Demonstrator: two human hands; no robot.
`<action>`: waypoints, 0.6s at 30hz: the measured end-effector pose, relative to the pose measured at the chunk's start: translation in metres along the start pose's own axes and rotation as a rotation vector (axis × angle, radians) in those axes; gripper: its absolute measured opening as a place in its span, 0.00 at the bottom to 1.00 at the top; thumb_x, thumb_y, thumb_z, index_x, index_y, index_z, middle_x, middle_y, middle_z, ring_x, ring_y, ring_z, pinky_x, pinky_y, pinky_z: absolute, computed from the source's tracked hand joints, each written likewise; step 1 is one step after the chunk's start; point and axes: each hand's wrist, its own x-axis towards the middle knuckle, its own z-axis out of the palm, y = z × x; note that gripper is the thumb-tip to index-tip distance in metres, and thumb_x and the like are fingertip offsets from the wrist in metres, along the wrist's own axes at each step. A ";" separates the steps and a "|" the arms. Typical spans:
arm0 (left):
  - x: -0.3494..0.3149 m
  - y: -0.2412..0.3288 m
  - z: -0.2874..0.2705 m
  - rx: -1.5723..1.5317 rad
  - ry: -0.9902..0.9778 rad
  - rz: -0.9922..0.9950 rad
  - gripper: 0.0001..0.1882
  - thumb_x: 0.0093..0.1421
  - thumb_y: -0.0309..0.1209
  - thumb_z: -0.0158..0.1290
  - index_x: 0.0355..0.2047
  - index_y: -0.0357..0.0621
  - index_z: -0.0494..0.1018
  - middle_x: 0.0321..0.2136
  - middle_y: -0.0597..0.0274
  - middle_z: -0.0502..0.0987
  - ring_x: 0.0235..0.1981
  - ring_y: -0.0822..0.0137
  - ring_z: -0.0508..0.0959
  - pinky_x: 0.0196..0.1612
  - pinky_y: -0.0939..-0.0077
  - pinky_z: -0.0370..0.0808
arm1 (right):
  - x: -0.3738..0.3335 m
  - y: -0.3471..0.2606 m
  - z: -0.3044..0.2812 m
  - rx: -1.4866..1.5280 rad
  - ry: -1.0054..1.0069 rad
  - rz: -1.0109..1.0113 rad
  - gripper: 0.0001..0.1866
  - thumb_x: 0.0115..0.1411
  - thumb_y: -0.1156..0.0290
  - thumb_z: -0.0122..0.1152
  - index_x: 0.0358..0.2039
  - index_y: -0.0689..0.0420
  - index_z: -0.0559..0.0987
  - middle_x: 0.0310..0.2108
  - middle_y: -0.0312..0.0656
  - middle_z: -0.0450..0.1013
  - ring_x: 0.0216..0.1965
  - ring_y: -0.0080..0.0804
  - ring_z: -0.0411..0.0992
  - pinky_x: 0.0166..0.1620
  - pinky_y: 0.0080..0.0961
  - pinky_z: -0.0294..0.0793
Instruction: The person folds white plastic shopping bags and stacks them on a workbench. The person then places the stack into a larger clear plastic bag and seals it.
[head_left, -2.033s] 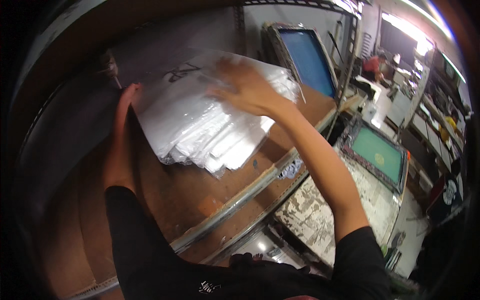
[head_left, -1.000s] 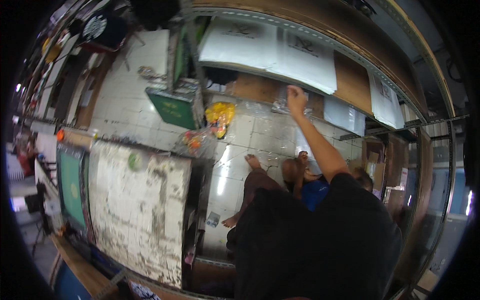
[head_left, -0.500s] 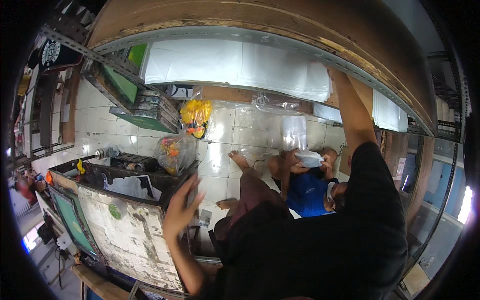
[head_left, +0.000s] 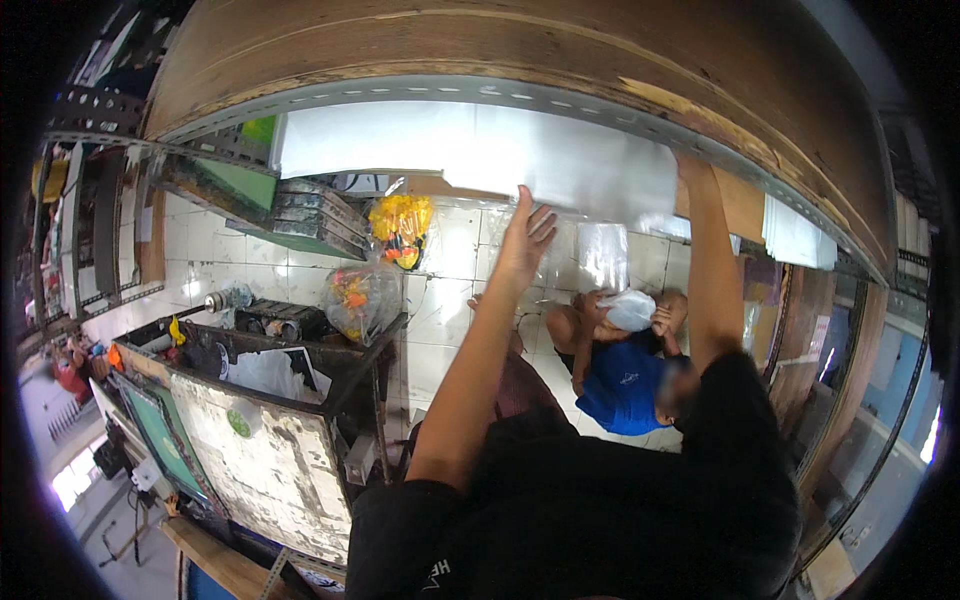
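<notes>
White sheets (head_left: 380,140) lie in a broad stack on the shelf under the metal rail. At the right edge of the stack is my right hand (head_left: 694,172), closed on the sheets, with its fingertips partly hidden by the rail. The right part of the sheets sticks out over the shelf's front and is blurred. My left hand (head_left: 525,238) is raised just below that overhanging edge, fingers spread and holding nothing. Whether its fingertips touch the sheets is hard to tell.
A co-worker in a blue shirt (head_left: 618,385) sits on the tiled floor, handling a white bundle (head_left: 632,310). A worn cabinet (head_left: 260,450) stands at left. Clear bags with yellow (head_left: 400,222) and orange (head_left: 355,300) things lie beyond it. Dark-edged frames (head_left: 320,222) lean under the shelf.
My left hand has risen from beside the cabinet to the front edge of the sheets. The right part of the sheets has come further out, and my right hand has shifted slightly right.
</notes>
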 end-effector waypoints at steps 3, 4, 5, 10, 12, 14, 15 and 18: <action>0.033 -0.036 0.000 -0.158 0.068 0.062 0.39 0.66 0.51 0.59 0.63 0.29 0.65 0.55 0.50 0.76 0.54 0.61 0.76 0.59 0.64 0.73 | -0.076 0.042 -0.005 0.483 -0.174 0.179 0.32 0.54 0.60 0.78 0.55 0.62 0.77 0.47 0.44 0.79 0.47 0.36 0.78 0.47 0.31 0.80; 0.042 -0.047 -0.003 -0.205 0.087 0.109 0.37 0.65 0.48 0.62 0.62 0.29 0.67 0.54 0.51 0.76 0.51 0.62 0.77 0.55 0.65 0.75 | -0.113 0.029 -0.011 0.624 -0.303 0.325 0.30 0.56 0.62 0.76 0.55 0.63 0.77 0.47 0.44 0.79 0.46 0.36 0.78 0.49 0.31 0.78; 0.037 -0.060 -0.001 -0.077 0.152 0.168 0.31 0.65 0.46 0.61 0.56 0.30 0.71 0.48 0.55 0.77 0.44 0.65 0.78 0.48 0.68 0.75 | -0.146 0.028 -0.020 0.725 -0.319 0.394 0.30 0.56 0.60 0.75 0.54 0.63 0.77 0.46 0.46 0.79 0.45 0.39 0.78 0.49 0.33 0.79; -0.038 -0.077 -0.001 0.228 0.280 0.409 0.16 0.67 0.38 0.60 0.37 0.32 0.79 0.26 0.67 0.79 0.22 0.77 0.73 0.24 0.76 0.69 | -0.273 0.016 -0.034 0.812 -0.157 0.504 0.30 0.58 0.59 0.70 0.57 0.62 0.75 0.44 0.48 0.78 0.43 0.43 0.78 0.47 0.35 0.79; -0.092 -0.061 -0.010 0.458 0.330 0.422 0.21 0.63 0.45 0.64 0.35 0.34 0.80 0.24 0.64 0.79 0.22 0.75 0.73 0.23 0.70 0.71 | -0.282 0.094 -0.042 0.716 -0.242 0.484 0.31 0.60 0.60 0.68 0.57 0.69 0.74 0.48 0.53 0.78 0.44 0.47 0.80 0.50 0.40 0.81; -0.142 -0.054 -0.035 0.443 0.338 0.593 0.20 0.63 0.43 0.64 0.38 0.35 0.80 0.25 0.65 0.80 0.27 0.76 0.75 0.29 0.70 0.73 | -0.362 0.029 -0.053 0.747 -0.321 0.527 0.35 0.60 0.55 0.66 0.58 0.71 0.73 0.50 0.56 0.77 0.46 0.50 0.80 0.53 0.42 0.81; -0.178 -0.042 -0.046 0.420 0.288 0.591 0.14 0.67 0.34 0.59 0.42 0.33 0.78 0.27 0.61 0.81 0.29 0.73 0.76 0.35 0.70 0.75 | -0.369 0.076 -0.057 0.810 -0.379 0.554 0.34 0.62 0.58 0.66 0.59 0.72 0.72 0.53 0.56 0.75 0.49 0.51 0.78 0.54 0.43 0.80; -0.260 -0.020 -0.106 0.344 0.372 0.700 0.14 0.66 0.34 0.60 0.43 0.33 0.78 0.30 0.62 0.82 0.29 0.71 0.78 0.36 0.71 0.76 | -0.484 -0.025 -0.049 0.712 -0.344 0.463 0.30 0.64 0.65 0.64 0.62 0.70 0.70 0.55 0.55 0.74 0.51 0.50 0.77 0.55 0.41 0.79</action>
